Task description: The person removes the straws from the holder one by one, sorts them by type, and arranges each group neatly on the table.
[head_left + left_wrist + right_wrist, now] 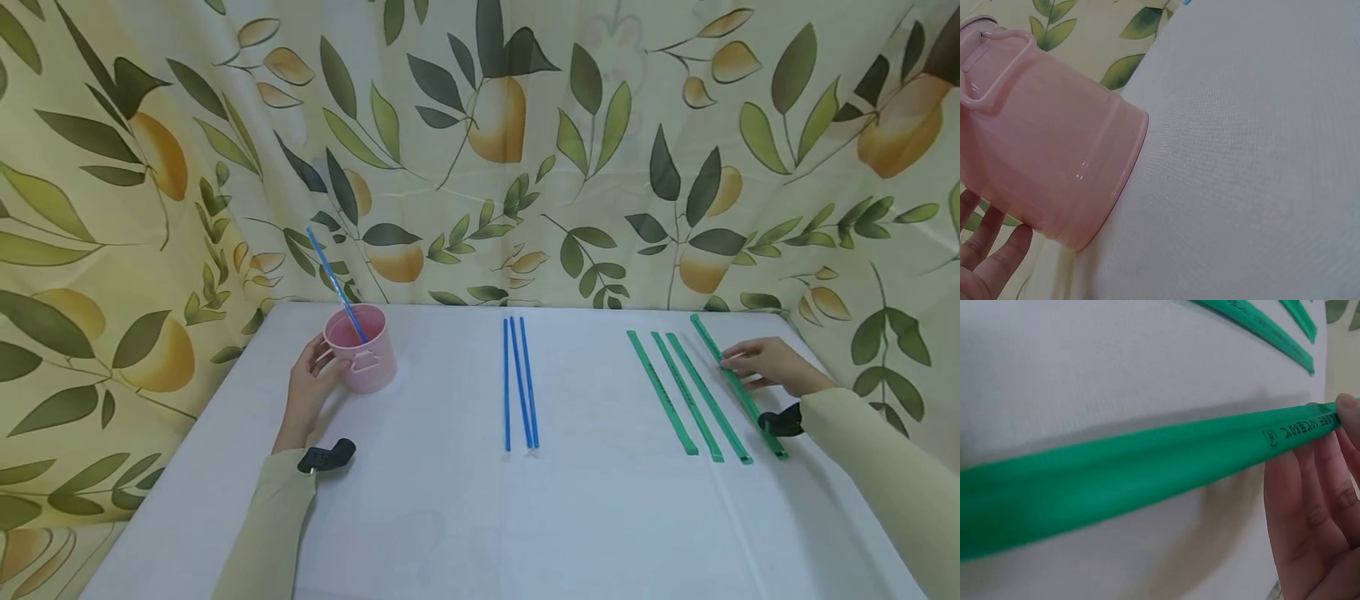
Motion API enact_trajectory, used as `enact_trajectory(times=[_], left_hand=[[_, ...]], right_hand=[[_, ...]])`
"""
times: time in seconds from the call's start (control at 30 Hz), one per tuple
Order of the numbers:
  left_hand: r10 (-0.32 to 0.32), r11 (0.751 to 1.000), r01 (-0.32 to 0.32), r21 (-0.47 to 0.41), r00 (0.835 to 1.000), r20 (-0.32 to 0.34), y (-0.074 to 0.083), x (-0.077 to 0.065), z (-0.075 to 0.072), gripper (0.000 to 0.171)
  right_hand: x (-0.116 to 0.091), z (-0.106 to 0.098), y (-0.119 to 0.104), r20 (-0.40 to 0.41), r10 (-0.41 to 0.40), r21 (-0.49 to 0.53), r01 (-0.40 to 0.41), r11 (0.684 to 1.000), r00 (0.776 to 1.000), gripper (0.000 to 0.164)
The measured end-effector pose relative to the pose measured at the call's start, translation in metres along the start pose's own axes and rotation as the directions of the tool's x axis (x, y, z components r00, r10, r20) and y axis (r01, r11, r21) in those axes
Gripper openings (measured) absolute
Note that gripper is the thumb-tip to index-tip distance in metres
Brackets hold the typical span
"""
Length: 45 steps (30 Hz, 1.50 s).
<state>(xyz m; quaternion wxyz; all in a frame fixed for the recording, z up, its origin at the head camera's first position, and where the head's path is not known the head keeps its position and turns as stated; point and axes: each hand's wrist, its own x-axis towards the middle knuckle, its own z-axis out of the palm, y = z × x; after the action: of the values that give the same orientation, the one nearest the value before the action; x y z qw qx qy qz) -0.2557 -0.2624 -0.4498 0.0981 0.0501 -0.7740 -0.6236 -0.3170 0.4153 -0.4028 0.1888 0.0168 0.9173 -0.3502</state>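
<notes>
A pink cup (pixel 372 371) with small wire-like handles stands at the left of the table, a blue straw (pixel 330 275) leaning in it. My left hand (pixel 311 383) holds the cup from its left side, thumb at the front; the left wrist view shows fingers (pixel 1007 256) against the cup's wall. On the far right, my right hand (pixel 776 367) pinches a straw in a green wrapper (pixel 738 392) between thumb and fingers. Close up, that wrapped straw (pixel 1122 465) carries small dark print and appears lifted off the cloth, over its shadow.
Three blue straws (pixel 519 383) lie lengthwise mid-table. Three more green-wrapped straws (pixel 663 392) lie slanted to the left of my right hand. A white cloth (pixel 420 517) covers the table, and a leaf-and-fruit patterned curtain (pixel 465 217) hangs behind it.
</notes>
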Motion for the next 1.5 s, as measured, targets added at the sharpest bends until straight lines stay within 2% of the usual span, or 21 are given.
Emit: enact_trajectory(times=[0.2, 0.33, 0.6, 0.9, 1.1, 1.2, 1.37, 1.5], left_hand=[[0.008, 1.0, -0.008, -0.008, 1.0, 0.017, 0.0, -0.001, 0.002, 0.076], [0.005, 1.0, -0.004, -0.023, 0.999, 0.033, 0.004, -0.003, 0.002, 0.076], [-0.007, 1.0, 0.008, -0.024, 0.999, 0.041, 0.029, -0.015, 0.004, 0.072], [-0.036, 0.999, 0.036, -0.023, 0.999, 0.037, 0.028, -0.015, 0.004, 0.073], [-0.031, 0.999, 0.032, -0.038, 0.999, 0.036, 0.025, -0.014, 0.003, 0.074], [-0.03, 0.999, 0.031, -0.045, 0.999, 0.032, 0.019, -0.01, 0.001, 0.075], [-0.044, 0.999, 0.044, -0.032, 0.999, 0.017, 0.003, -0.001, 0.0, 0.076], [-0.044, 0.998, 0.044, -0.036, 0.999, 0.014, 0.007, -0.003, -0.001, 0.075]], right_hand=[[0.011, 0.009, 0.009, -0.021, 0.061, 0.01, -0.061, 0.998, 0.998, 0.049], [0.014, 0.011, 0.013, -0.026, 0.105, 0.021, -0.105, 0.994, 0.994, 0.052], [0.011, 0.012, 0.011, -0.045, 0.113, 0.032, -0.111, 0.993, 0.993, 0.057], [0.013, 0.012, 0.013, -0.037, 0.14, 0.051, -0.138, 0.989, 0.989, 0.045], [0.015, 0.011, 0.012, -0.047, 0.159, 0.054, -0.156, 0.986, 0.986, 0.049], [0.015, 0.01, 0.009, -0.054, 0.136, 0.044, -0.133, 0.99, 0.989, 0.053], [0.009, 0.007, -0.002, -0.049, 0.027, 0.039, -0.025, 0.999, 0.998, 0.059], [0.003, 0.007, -0.012, -0.086, -0.06, 0.074, 0.066, 0.995, 0.994, 0.06]])
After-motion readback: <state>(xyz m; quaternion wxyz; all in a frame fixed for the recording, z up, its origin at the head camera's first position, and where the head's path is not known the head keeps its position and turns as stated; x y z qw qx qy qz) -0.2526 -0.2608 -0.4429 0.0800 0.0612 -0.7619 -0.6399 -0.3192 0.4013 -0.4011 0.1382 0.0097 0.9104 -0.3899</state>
